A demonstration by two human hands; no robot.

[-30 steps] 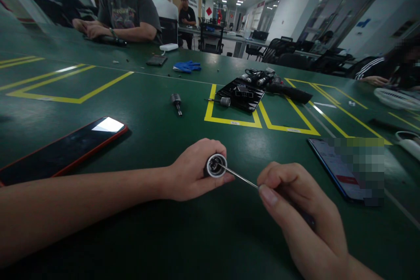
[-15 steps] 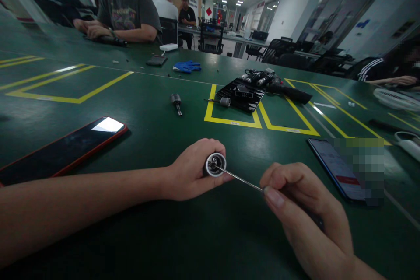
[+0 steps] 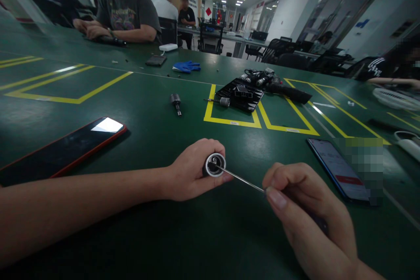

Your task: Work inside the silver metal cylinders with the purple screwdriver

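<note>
Plainly, the cylinder sits within the left hand — rim exposed.

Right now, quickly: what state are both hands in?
Left hand: closed around a dark, pale-rimmed cylindrical part.
Right hand: closed on a thin metal-shafted tool, reaching into that part's opening.

- Left forearm: bare along its whole visible length, smooth in outline, broad at the near end and tapering evenly.
- Left wrist: bare and slender, the narrowest part of that arm.
- Left hand: ungloved, with a smooth, rounded back; the fingers are mostly hidden.
- Right hand: ungloved too, its thumb broad, with a short, rounded thumbnail.
- Right wrist: bare, only a short stretch showing.
</note>
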